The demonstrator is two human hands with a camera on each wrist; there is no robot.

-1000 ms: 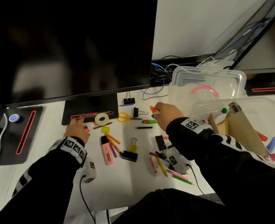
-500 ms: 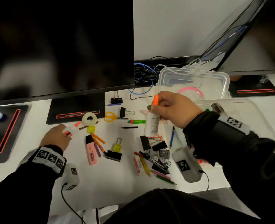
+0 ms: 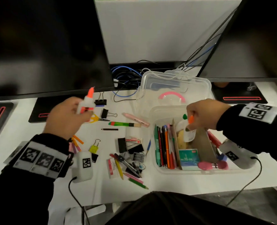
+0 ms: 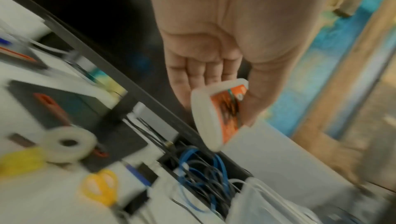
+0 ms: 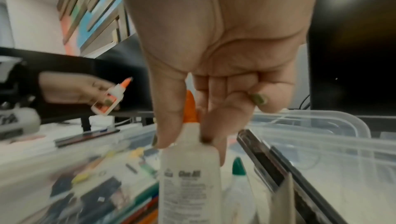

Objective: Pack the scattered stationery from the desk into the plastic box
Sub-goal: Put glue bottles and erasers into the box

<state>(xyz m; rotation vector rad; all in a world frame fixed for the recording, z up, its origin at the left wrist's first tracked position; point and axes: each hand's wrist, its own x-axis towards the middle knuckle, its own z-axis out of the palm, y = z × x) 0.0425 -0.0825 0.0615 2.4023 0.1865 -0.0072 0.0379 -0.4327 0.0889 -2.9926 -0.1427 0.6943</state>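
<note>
My right hand [image 3: 191, 121] pinches the neck of a white glue bottle [image 3: 188, 133] with an orange cap, hanging upright over the clear plastic box [image 3: 183, 171]. The right wrist view shows the same glue bottle [image 5: 190, 176] beside a green-capped bottle [image 5: 239, 168] standing in the box. My left hand [image 3: 80, 111] holds a small orange-capped glue bottle [image 3: 87, 103] in the air above the desk, left of the box. In the left wrist view the thumb and fingers hold this small bottle [image 4: 216, 115]. Pens, cards and erasers fill the box.
Scattered on the white desk [image 3: 167, 184] are yellow scissors [image 3: 94, 118], a green marker [image 3: 124, 124], a pink pen [image 3: 135, 119], binder clips [image 3: 135, 149], a compass [image 3: 128, 164] and pencils. The box lid [image 3: 175, 85] lies behind the box. Monitors stand at the back.
My right hand carried the large glue bottle right, from above the desk to over the box. My left hand lifted the small glue bottle off the desk.
</note>
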